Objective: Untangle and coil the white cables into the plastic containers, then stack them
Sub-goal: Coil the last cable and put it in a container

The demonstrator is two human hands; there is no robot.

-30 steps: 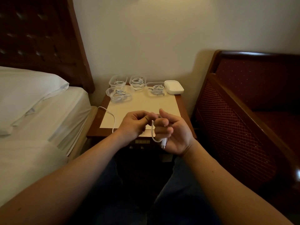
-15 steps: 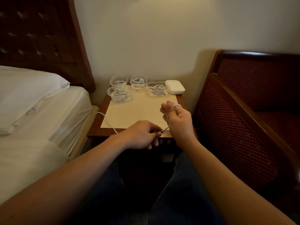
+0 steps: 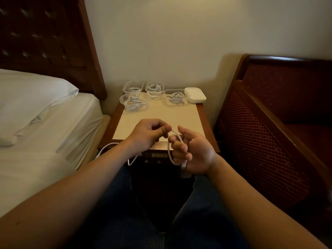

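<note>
A white cable (image 3: 169, 150) loops round the curled fingers of my right hand (image 3: 192, 151), which holds its plug end near the front edge of the bedside table (image 3: 115, 123). My left hand (image 3: 149, 133) pinches the same cable just left of that loop; the loose rest (image 3: 107, 148) trails down off the table's left front corner. Several clear plastic containers, each with a coiled white cable, stand at the back: the front left container (image 3: 133, 102), two behind it (image 3: 133, 88) (image 3: 154, 88), and one to the right (image 3: 175, 97).
A white lidded box (image 3: 195, 95) sits at the table's back right corner. A bed with a white pillow (image 3: 32, 97) lies to the left, a dark red wooden-framed armchair (image 3: 269, 123) to the right. A cream mat (image 3: 161, 115) covers the tabletop.
My right hand came back from over the table toward me with another turn of cable round its fingers. My left hand rose from the table edge to meet it.
</note>
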